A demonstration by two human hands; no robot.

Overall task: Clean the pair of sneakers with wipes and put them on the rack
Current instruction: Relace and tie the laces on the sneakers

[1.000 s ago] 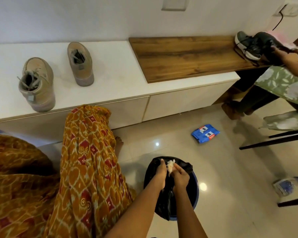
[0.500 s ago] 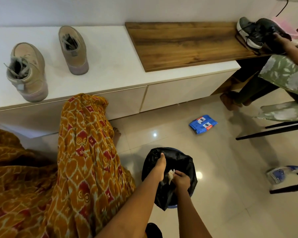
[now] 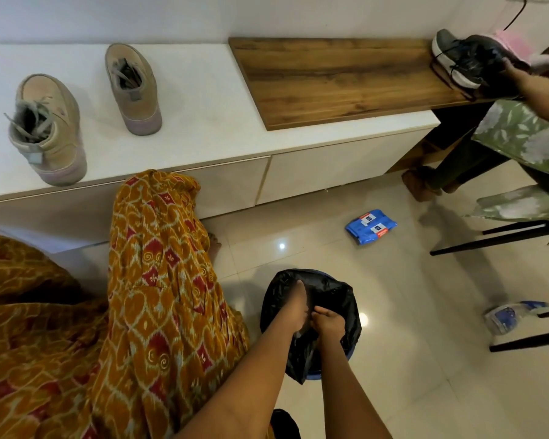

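Note:
Two tan high-top sneakers stand on the white cabinet top (image 3: 210,99), one at the left front edge (image 3: 49,131) and one farther back (image 3: 133,87). Both of my hands are down inside the bin with a black liner (image 3: 339,296) on the floor. My left hand (image 3: 295,307) lies with its fingers straight against the liner's inner side. My right hand (image 3: 328,321) has its fingers curled downward into the bag. No wipe shows between them, and what the right fingers hold is hidden. A blue wipes pack (image 3: 370,226) lies on the tiles beyond the bin.
My patterned orange skirt (image 3: 159,280) fills the left foreground. Another person at the right holds a black sneaker (image 3: 469,63) over the wooden bench top (image 3: 330,77). Black chair legs (image 3: 488,239) and a clear plastic packet (image 3: 507,315) are on the floor at the right.
My hands have sunk deeper into the bin. The crumpled white wipe seen between them earlier is no longer visible.

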